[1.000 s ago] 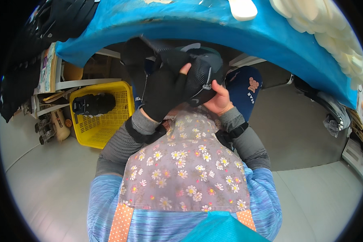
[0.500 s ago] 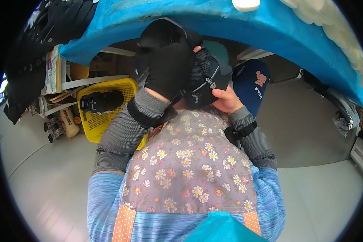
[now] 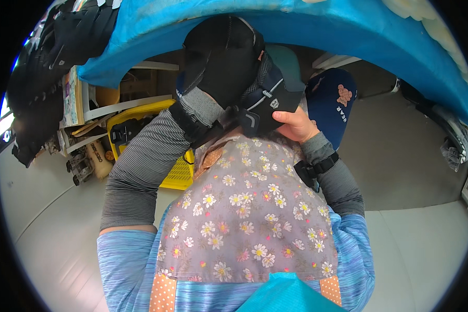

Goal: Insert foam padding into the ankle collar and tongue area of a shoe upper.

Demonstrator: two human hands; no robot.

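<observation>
In front of my chest is a black fabric piece with a mesh section, pale piping and a small light emblem. It covers most of my left hand; little more than a bit of finger shows at its edge, so the grip is hidden. At the piece's lower right corner, near the emblem, my right hand is closed on it with the thumb on top. A grey-teal panel shows just beyond the black piece; I cannot tell whether it is joined to it.
Ahead is a blue-covered table, with a heap of black fabric pieces at its left and pale padded shapes at its right. A yellow basket with a black item stands left. My navy-covered knee is beside my right hand.
The black piece has turned and shifted slightly, and my left forearm has swung outward, now covering more of the yellow basket. My right hand keeps its hold. The whole view has shifted a little.
</observation>
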